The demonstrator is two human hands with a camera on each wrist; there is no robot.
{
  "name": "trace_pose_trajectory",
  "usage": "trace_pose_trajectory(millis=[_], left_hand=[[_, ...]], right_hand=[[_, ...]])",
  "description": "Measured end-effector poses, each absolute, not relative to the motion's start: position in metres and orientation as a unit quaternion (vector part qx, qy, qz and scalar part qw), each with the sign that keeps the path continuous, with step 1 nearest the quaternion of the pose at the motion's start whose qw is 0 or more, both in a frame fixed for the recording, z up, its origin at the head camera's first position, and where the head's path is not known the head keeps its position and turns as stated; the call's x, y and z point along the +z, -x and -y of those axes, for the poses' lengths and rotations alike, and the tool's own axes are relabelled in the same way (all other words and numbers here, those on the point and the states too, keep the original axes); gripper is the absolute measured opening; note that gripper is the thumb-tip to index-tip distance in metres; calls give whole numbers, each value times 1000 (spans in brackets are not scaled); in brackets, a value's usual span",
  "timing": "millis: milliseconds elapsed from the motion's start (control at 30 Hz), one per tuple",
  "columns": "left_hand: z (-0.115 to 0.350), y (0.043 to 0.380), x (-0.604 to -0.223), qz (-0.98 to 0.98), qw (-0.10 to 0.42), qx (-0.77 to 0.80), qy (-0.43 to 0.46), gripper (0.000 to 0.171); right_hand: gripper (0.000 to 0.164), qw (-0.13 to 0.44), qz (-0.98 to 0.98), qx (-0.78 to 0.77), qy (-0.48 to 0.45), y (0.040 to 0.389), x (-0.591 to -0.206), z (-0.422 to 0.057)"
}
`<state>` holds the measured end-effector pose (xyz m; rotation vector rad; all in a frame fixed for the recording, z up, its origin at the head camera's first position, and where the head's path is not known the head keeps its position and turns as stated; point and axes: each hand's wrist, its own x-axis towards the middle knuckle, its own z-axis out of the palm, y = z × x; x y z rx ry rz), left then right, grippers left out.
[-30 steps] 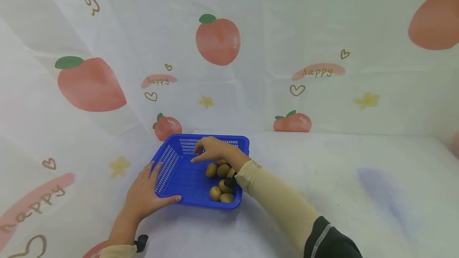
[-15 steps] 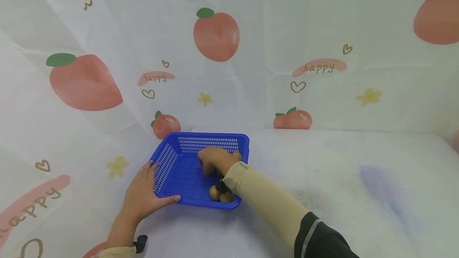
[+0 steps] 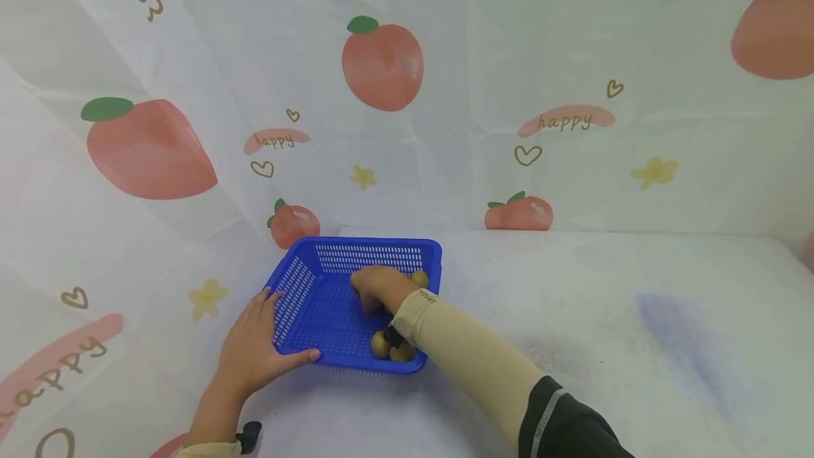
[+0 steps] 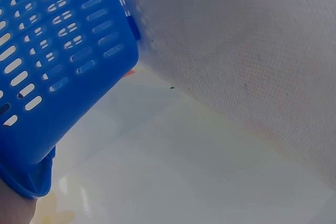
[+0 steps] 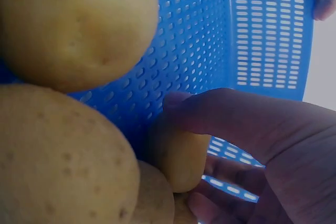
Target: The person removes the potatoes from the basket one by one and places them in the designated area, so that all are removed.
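In the head view a blue plastic basket (image 3: 327, 302) holds several potatoes, gathered along its right side. My left hand (image 3: 251, 345) rests at its near left corner, fingers spread on the left rim and thumb lying over the front rim. My right hand (image 3: 380, 285) reaches down inside; in the right wrist view its thumb and fingers grip a small potato (image 5: 184, 156). Larger potatoes (image 5: 58, 156) lie beside that one in this view. From above, the right hand and sleeve hide the gripped potato and some of the others.
The basket stands on a white table (image 3: 540, 302) with a bluish smudge on the right. Behind and to the left hangs a white cloth (image 3: 458, 90) printed with peaches, hearts and "happy". A black wrist strap piece (image 3: 250, 437) shows at the left cuff.
My right hand, earlier raised above the potatoes with its fingers apart, has gone down among them and grips one. My left hand stays on the basket's rim. The view has shifted slightly.
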<state>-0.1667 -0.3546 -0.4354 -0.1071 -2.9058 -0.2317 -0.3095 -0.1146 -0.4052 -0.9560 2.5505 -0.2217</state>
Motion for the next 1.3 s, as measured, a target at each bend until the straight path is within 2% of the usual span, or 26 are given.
trace_pose_trajectory(millis=[333, 833, 1033, 1200, 1300], left_hand=[[354, 166, -436, 991, 106, -80, 29, 138], [352, 164, -434, 991, 103, -83, 33, 138], [352, 164, -432, 992, 101, -74, 32, 138], [350, 163, -431, 992, 101, -72, 31, 138], [348, 161, -432, 992, 100, -73, 29, 137]], right_hand=[[17, 195, -904, -71, 373, 307, -404, 112], [21, 190, -907, -106, 361, 305, -408, 112], [19, 172, -904, -128, 369, 302, -407, 114], [12, 179, -916, -102, 345, 297, -407, 112], [14, 185, -917, -95, 340, 296, -409, 110]])
